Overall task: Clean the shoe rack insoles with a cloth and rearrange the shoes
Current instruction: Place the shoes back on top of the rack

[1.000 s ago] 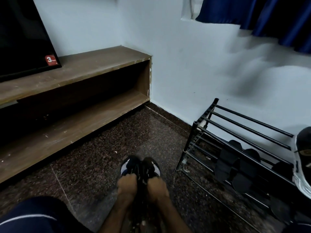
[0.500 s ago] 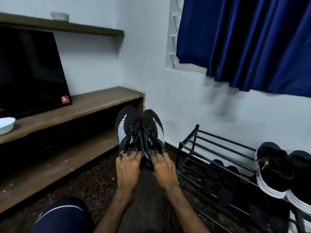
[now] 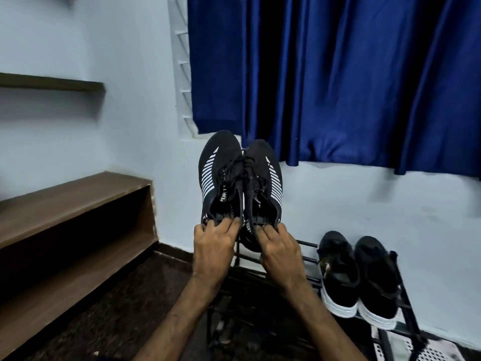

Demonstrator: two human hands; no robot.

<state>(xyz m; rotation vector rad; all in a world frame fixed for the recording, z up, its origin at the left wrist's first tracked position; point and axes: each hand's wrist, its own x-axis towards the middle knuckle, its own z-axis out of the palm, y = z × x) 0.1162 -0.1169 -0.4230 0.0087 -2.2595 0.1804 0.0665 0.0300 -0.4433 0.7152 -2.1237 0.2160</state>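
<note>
Black knit, white side stripes: the person is holding a pair of sneakers up in the air, toes pointing up and openings facing the camera. The left sneaker (image 3: 221, 175) and the right sneaker (image 3: 266, 178) are sitting side by side, inner edges touching, with the laces bunching between them.

The left hand (image 3: 213, 246) is gripping the left sneaker at the heel collar, fingers curling over the rim into the opening. The right hand (image 3: 279, 252) is doing the same on the right sneaker. Both forearms are reaching up from the bottom edge.

The pair is hanging above the left end of the shoe rack (image 3: 308, 244), a black metal bar frame standing against the pale wall (image 3: 364, 217). The sneakers are not touching it. A pair of white-soled shoes (image 3: 338, 277) is sitting on the top bars toward the right end, toes to the wall.

A blue curtain (image 3: 351, 74) is hanging behind, its hem just behind the sneaker toes, and a white window grille (image 3: 182, 63) is showing at its left edge. A wooden unit (image 3: 65, 204) is running along the left wall with a wall shelf (image 3: 52, 83) above it. Dark speckled floor (image 3: 125, 308).
</note>
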